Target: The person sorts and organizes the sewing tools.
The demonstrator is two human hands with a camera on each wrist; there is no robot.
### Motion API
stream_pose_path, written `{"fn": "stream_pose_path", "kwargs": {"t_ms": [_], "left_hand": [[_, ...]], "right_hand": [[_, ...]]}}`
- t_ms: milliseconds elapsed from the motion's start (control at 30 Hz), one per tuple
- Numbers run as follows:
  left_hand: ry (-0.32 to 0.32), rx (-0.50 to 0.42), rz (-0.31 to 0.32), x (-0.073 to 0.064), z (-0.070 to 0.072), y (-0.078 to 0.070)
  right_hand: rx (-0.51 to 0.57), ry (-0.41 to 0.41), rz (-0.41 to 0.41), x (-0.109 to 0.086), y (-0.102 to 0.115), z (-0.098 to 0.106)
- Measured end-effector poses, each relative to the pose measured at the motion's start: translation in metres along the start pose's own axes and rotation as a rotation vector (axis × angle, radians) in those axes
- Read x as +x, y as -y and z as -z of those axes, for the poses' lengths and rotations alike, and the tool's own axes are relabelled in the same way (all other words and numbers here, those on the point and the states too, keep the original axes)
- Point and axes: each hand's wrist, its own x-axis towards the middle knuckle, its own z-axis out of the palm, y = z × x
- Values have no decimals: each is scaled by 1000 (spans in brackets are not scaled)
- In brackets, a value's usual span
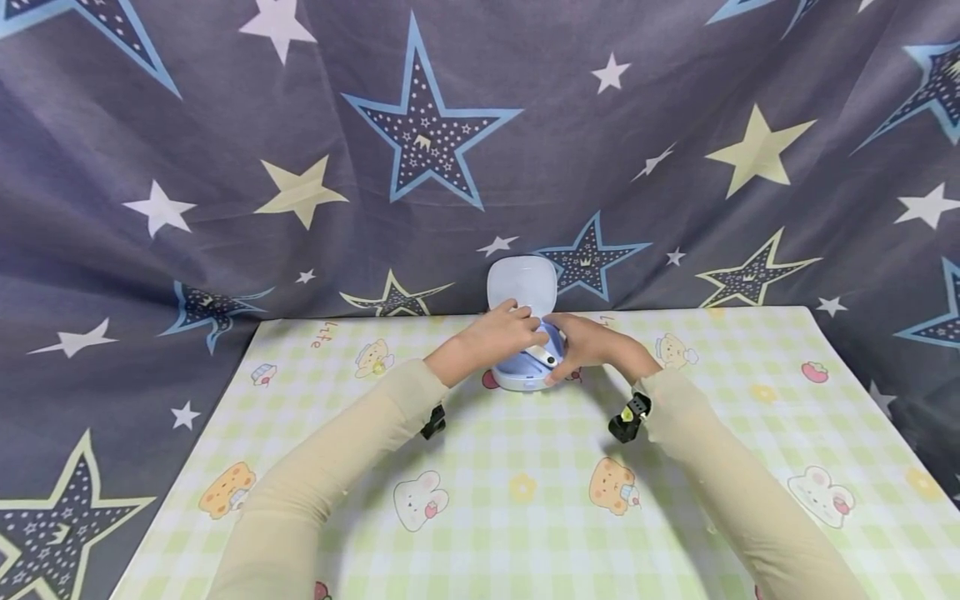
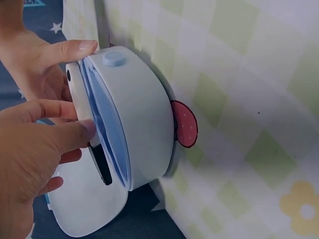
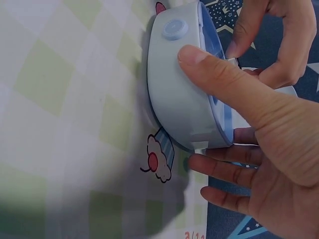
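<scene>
A small rounded white case with a light blue inside stands on the table, its white lid raised at the back. My left hand is over the case and pinches a slim tool between thumb and fingers. The left wrist view shows its white body, a black dot at one end and a flat dark part at the other. My right hand holds the case's right side, thumb on the front wall near the blue button. Both hands hide part of the interior.
The tabletop cloth is green-and-white checked with printed cartoon animals. Directly behind the case hangs a dark curtain with stars. Black wrist cameras sit under both forearms.
</scene>
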Motion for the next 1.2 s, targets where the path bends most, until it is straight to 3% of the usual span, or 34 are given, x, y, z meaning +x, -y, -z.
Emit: {"fn": "stream_pose_path", "kwargs": {"t_ms": [300,600,1200], "left_hand": [[79,32,7,3,0,0],[111,53,22,8,-2,-2],[82,106,48,11,-5,-8]], "right_hand": [[1,3,-6,-1,1,0],[7,-1,-19,-2,1,-1],[16,-2,3,-1,-1,-1]]}}
